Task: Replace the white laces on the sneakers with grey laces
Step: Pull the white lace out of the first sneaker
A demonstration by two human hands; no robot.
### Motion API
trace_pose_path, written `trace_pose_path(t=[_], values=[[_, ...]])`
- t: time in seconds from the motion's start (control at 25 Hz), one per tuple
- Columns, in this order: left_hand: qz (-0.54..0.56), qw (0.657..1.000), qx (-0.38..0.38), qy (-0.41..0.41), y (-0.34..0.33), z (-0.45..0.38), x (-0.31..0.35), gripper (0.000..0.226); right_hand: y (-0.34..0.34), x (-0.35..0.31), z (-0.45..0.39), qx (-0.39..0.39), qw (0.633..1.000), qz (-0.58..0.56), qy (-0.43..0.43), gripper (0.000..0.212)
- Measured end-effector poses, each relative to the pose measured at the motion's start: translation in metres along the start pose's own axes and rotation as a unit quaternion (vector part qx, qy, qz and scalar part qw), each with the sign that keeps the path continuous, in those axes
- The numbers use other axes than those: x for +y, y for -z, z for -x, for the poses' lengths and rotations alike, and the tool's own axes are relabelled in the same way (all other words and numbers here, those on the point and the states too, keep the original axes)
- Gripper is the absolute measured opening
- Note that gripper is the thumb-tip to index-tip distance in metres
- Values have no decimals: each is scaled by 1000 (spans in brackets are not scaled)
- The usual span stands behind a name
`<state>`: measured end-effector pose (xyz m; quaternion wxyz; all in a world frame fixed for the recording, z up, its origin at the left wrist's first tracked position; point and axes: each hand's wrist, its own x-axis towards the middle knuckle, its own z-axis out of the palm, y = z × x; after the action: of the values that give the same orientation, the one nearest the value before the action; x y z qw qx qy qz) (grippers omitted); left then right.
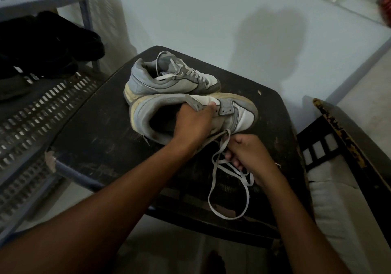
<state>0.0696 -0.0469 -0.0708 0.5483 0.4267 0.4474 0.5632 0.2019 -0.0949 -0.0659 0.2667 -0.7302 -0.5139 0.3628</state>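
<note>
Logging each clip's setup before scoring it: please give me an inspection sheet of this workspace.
Surface: dark scuffed table, chipped at its near-left corner.
Job's things: near sneaker tipped on its side, white lace mostly pulled out; far sneaker upright and laced white; grey laces not seen.
Clutter: nothing seen.
Hands: left hand grips the near sneaker's tongue area; right hand holds the white lace.
Cables: nothing seen.
Surroundings: slatted rack at left with dark cloth; worn dark furniture at right; pale floor.
</note>
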Motion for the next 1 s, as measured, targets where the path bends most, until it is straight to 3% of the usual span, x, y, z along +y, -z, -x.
trace_pose_path(t=[0.2,0.4,0.44,0.52,0.6,0.68,0.76,0.8,0.88,1.0], values=[[16,1000,14,-3,1,-3,2,21,3,2,-6,3,995,-96,39,29],[46,999,17,0,2,-1,2,13,-1,1,-9,-15,980,-196,41,28],[58,998,17,-3,2,-1,2,12,4,1,-9,-37,985,-164,41,27],[74,997,30,-5,2,-1,3,16,24,6,-10,-90,994,49,22,32],[95,994,46,3,4,-5,5,24,44,17,-8,-118,947,295,-54,38],[126,990,59,25,7,-12,9,23,55,25,-3,-52,931,342,-119,32],[147,987,60,31,8,-14,11,12,52,22,1,59,971,227,-35,16],[145,987,59,27,7,-13,11,7,44,16,2,76,988,137,9,10],[132,990,54,18,5,-10,9,7,20,3,1,44,998,-12,39,14],[122,991,51,9,4,-7,4,9,-9,-8,-4,3,993,-105,51,26]])
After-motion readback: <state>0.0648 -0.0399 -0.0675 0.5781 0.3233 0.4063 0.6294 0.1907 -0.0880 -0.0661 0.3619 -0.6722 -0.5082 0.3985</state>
